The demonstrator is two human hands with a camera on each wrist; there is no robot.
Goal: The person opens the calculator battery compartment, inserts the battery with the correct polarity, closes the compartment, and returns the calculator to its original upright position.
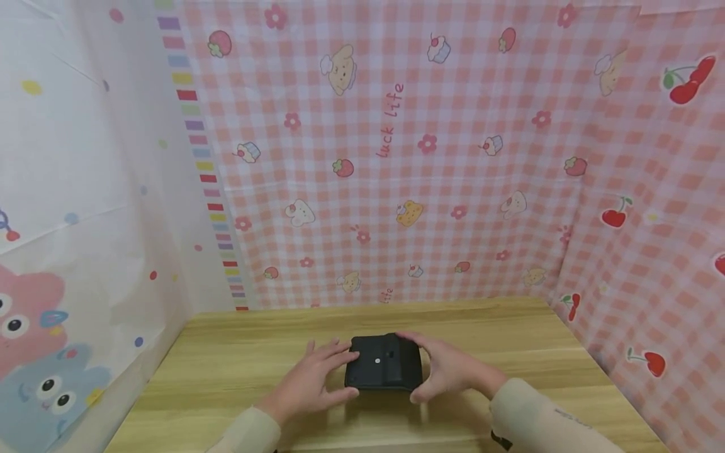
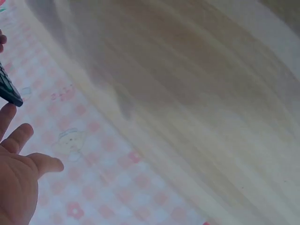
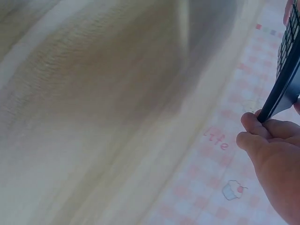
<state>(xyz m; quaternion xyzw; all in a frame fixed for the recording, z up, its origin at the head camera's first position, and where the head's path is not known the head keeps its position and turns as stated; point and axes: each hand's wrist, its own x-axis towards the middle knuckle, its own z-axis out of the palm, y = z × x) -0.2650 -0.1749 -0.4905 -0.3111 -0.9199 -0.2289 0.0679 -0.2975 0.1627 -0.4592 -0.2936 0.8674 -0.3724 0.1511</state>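
A black calculator is held with its back facing up, above the wooden table. Its keys face the underside and show at an angle in the right wrist view. My right hand grips its right end; in the right wrist view fingers of the right hand pinch the calculator's edge. At the left end, my left hand has fingers spread along the side. In the left wrist view the left hand has fairly straight fingers, one fingertip touching a corner of the calculator.
The wooden table spreads beneath both hands. Behind it hangs a pink checked cloth, which also covers the right side. A white cloth with cartoon figures hangs on the left. A small dark piece shows below the right sleeve.
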